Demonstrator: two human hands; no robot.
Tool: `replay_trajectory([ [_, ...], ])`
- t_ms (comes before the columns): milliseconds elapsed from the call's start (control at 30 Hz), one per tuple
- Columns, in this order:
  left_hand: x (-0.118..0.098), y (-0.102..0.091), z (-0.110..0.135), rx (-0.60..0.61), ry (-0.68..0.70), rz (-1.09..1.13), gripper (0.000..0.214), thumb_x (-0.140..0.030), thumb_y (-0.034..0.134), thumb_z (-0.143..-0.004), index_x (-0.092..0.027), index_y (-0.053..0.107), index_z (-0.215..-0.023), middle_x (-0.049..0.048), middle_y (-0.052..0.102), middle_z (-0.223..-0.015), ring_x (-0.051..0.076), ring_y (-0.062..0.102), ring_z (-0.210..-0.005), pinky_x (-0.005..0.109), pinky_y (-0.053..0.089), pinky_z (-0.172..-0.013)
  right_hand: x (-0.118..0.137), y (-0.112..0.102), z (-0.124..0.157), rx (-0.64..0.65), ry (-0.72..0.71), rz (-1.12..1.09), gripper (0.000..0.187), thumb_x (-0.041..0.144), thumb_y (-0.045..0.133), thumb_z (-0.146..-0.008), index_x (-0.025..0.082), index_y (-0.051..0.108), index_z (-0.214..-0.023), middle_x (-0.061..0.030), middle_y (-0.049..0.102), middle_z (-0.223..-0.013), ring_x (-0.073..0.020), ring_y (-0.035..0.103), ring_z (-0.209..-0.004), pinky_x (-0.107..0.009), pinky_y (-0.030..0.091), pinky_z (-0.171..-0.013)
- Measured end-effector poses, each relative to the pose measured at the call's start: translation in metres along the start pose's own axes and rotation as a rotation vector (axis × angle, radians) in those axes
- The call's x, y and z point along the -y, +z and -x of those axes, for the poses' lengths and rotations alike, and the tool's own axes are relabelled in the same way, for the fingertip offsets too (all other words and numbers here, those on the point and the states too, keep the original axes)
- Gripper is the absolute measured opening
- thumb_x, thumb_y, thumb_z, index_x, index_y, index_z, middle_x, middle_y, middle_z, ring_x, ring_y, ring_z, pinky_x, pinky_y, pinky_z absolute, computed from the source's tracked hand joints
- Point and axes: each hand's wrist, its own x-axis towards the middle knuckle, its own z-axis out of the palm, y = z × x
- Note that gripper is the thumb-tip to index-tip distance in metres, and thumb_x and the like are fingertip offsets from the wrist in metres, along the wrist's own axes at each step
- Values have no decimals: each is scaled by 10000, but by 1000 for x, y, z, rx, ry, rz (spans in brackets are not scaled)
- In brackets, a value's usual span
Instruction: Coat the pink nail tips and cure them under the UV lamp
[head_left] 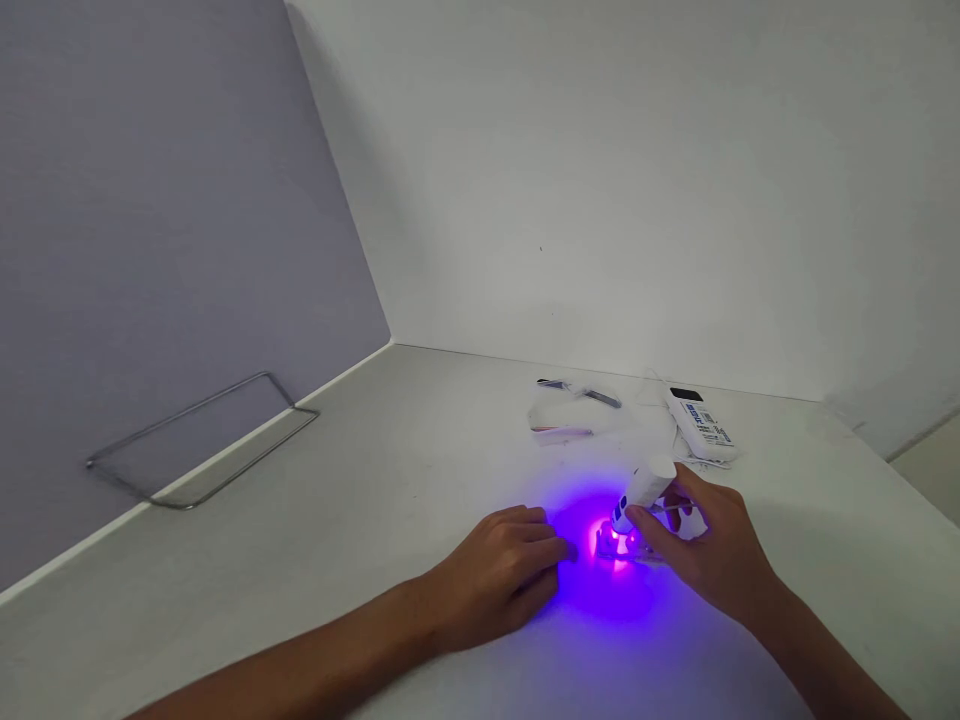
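My right hand [709,545] grips a small white hand-held UV lamp [646,490], tilted with its lit head facing down. Purple-blue light spills from it over the table. Right under the head lies a small object [606,542], washed out by the pink-violet glare, so its kind is unclear. To the left of the glow, my left hand [502,570] rests on the table with its fingers curled. Its fingertips reach the edge of the light, and what they hold, if anything, is hidden.
Behind the hands lie a white labelled box with a dark panel [701,425], a grey strip-like piece [602,398] and a clear sheet or packet [561,432]. A bent metal wire frame [225,482] leans on the left panel. A white wall [600,180] bounds the table behind.
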Motion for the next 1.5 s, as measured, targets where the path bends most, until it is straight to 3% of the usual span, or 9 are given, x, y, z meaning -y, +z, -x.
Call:
replay_trajectory([
  [1500,2,2,2,-19,-1,23,252,-90,364,-891,-172,595,-834,32,608,-665,175,503,-597,298,380,-594,-3,1,0,-16,-48,26,177,306,621,-876,217,556,-738,42,524,-557,-109,491,-474,-204,417,-432],
])
